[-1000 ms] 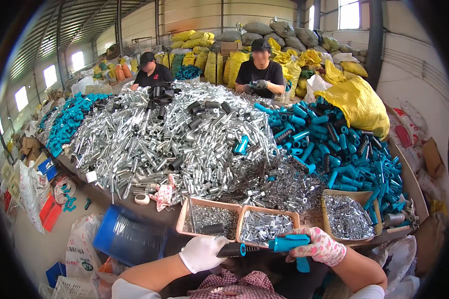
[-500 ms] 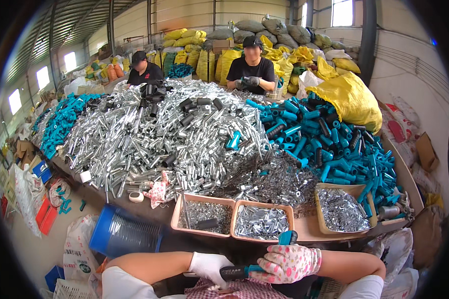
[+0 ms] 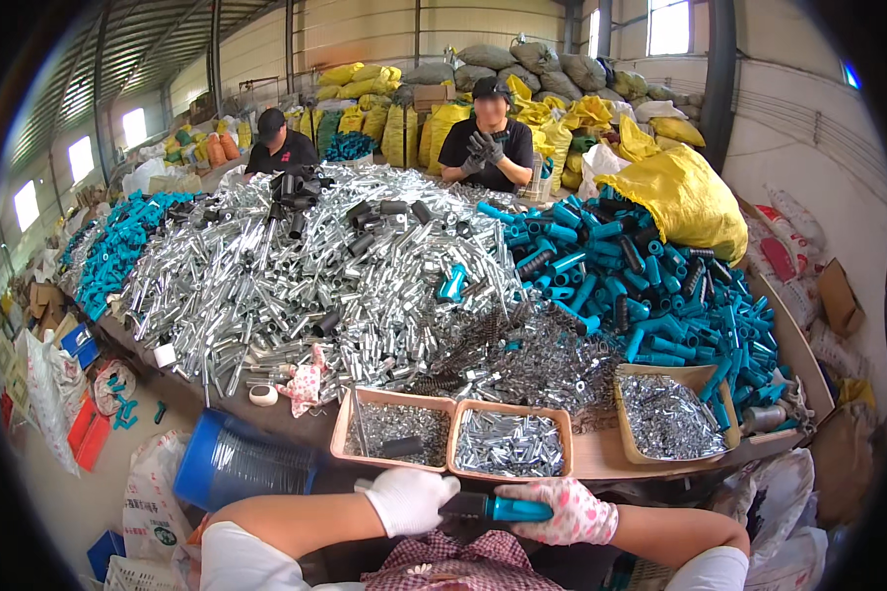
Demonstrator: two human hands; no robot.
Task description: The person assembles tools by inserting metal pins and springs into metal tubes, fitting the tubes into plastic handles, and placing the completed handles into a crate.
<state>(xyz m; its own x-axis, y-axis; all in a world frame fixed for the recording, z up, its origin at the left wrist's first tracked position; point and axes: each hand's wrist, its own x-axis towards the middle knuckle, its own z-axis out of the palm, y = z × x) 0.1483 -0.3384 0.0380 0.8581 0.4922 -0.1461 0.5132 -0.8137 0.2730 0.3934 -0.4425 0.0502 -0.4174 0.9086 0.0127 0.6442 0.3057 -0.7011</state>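
Low in the head view, a teal-and-black plastic handle [image 3: 518, 509] lies level between my hands. My left hand [image 3: 404, 501], in a white glove, is closed at its black end. My right hand [image 3: 562, 510], in a white glove with a pink floral pattern, wraps around the teal end. The fingertips on the handle's far side are hidden. Just beyond my hands stand three trays of small metal parts: a left tray [image 3: 340, 433] with a black piece in it, a middle tray [image 3: 452, 463] and a right tray [image 3: 629, 448].
A large heap of silver metal tubes [image 3: 266, 266] covers the table, with dark springs [image 3: 552, 360] near its front. Teal handles [image 3: 660, 286] pile up at right beneath a yellow sack [image 3: 680, 197]. A blue bucket [image 3: 197, 458] lies tipped at left. Two people [image 3: 488, 148] work across the table.
My hands and the handle have risen slightly toward the trays. The handle's teal end, which stuck up above my right hand, no longer shows there. The co-worker opposite has raised both gloved hands.
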